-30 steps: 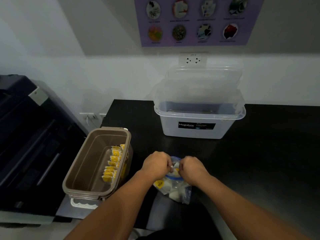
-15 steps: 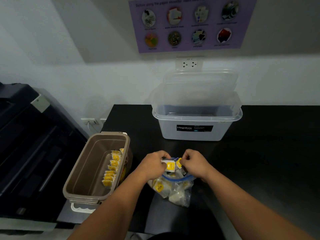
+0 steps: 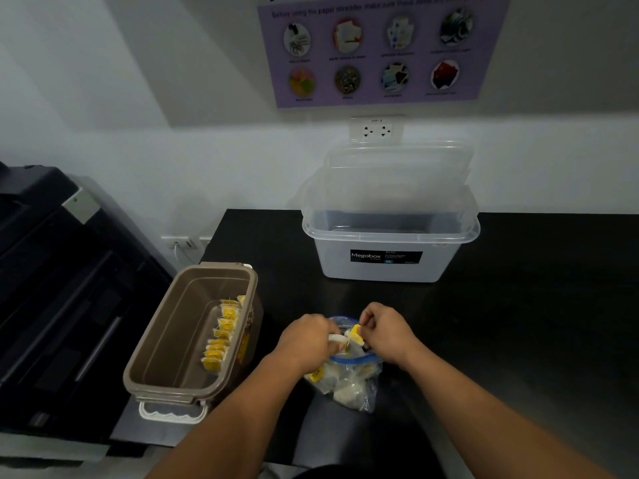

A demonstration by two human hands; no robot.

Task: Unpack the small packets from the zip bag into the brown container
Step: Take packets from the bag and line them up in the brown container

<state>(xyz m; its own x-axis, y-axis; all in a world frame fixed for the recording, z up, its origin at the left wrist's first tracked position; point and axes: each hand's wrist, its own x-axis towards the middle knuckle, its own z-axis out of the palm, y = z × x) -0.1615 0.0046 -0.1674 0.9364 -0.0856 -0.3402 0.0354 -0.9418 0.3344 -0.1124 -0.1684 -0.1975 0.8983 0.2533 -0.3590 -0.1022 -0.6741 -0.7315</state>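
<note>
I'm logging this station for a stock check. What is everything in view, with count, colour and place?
brown plastic container: one, brown, white latch, counter's left edge
small packets in the container: one row, yellow and white, along its right wall
clear zip bag: one, blue seal, on counter between the hands
small packets in the bag: several, white and yellow
clear plastic storage box: one, translucent, back of counter
black counter: one, black, against wall
black office machine: one, left of counter
purple poster: one, on wall
white wall socket: one, above the box
left hand: grips white packet at bag's mouth
right hand: pinches yellow-labelled packet there
</note>
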